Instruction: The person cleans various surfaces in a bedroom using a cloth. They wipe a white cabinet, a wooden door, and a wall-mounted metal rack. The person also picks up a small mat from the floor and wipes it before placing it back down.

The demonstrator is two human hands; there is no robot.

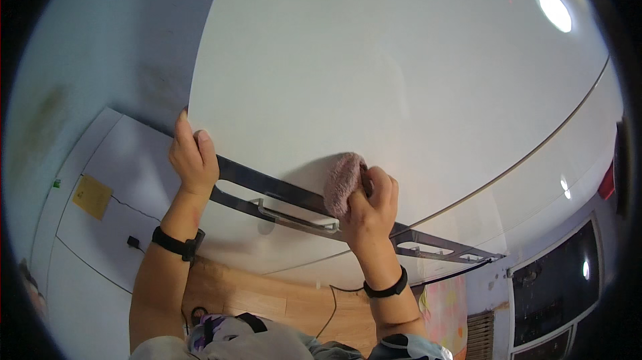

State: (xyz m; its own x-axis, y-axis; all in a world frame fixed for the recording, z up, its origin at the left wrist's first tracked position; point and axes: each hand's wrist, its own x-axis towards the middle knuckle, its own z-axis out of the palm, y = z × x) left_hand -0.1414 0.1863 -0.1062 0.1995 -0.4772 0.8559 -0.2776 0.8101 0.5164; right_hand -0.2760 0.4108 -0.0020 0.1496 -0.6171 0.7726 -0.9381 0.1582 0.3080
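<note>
My right hand (373, 209) grips a fuzzy mauve cloth (341, 182), bunched between thumb and fingers. The cloth rests against the glossy white front of a tall wardrobe (351, 74), at the upper edge of its dark decorative band (271, 187). My left hand (193, 159) holds the wardrobe's left side edge, at the end of the same band. Its fingertips are partly hidden at the edge. Between my hands, a metal pull handle (296, 220) is fixed on the band. Both wrists wear black bands.
White doors (125, 169) on the left carry a yellow paper (93, 197) and a cable with a black plug (133, 242). Below lies a wooden floor (261, 305) with a dark cord (335, 305) across it. A dark window (556, 284) and a radiator (480, 335) are at right.
</note>
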